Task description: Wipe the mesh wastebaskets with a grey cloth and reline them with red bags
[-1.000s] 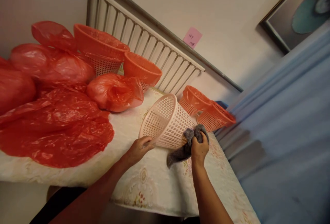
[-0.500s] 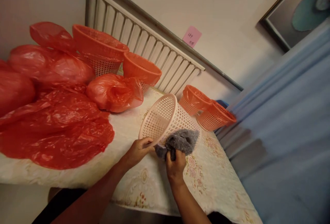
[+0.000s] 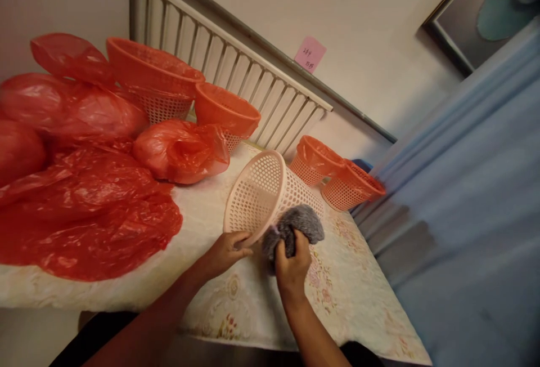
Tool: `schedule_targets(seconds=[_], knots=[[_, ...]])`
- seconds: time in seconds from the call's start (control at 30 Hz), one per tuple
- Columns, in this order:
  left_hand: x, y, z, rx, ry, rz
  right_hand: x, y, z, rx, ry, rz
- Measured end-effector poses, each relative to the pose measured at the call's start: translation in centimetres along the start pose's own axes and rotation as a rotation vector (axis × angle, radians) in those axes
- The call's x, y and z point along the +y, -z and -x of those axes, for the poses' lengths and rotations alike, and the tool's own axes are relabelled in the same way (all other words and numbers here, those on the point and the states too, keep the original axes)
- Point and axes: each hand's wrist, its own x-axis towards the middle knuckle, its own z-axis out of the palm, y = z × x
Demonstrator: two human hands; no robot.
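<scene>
A pale pink perforated plastic basket [image 3: 301, 192] lies on its side on the table, its open mouth facing left. My left hand [image 3: 225, 251] grips the near lower part of its rim, thumb outside and fingers curled at the edge. A bunched grey cloth [image 3: 301, 223] is in my right hand [image 3: 292, 260], whose fingers are closed around it. The cloth rests against the near outer side of the basket and hides part of its holes.
Red plastic bags [image 3: 93, 209], some puffed up, cover the left of the flowered tablecloth [image 3: 253, 305]. Two red-lined baskets [image 3: 164, 109] stand behind them. Two more lined baskets [image 3: 352, 188] stand back right, near a blue curtain [image 3: 455, 209]. A white radiator [image 3: 236, 63] runs along the wall.
My right hand has shifted slightly with the grey cloth, which is bunched differently against the basket side. My left hand stays at the rim. The view has moved a little.
</scene>
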Motion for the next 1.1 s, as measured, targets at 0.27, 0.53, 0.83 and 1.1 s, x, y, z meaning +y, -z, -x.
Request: schedule_targets(seconds=[0.27, 0.53, 0.83, 1.1], knots=[[0.5, 0.5, 0.7, -0.034, 0.082, 0.221, 1.7, 0.5, 1.0, -0.014, 0.101, 0.094], [3.9, -4.0, 3.0, -0.018, 0.121, 0.206, 7.1, 5.2, 2.6, -0.013, -0.47, 0.014], [6.4, -12.3, 6.8, 0.106, 0.085, -0.012, 1.1, 12.9, -0.2, -0.057, -0.423, -0.279], [8.9, -16.7, 7.4, -0.098, -0.183, -0.308, -0.6, 17.3, -2.3, -0.203, -0.031, -0.029]])
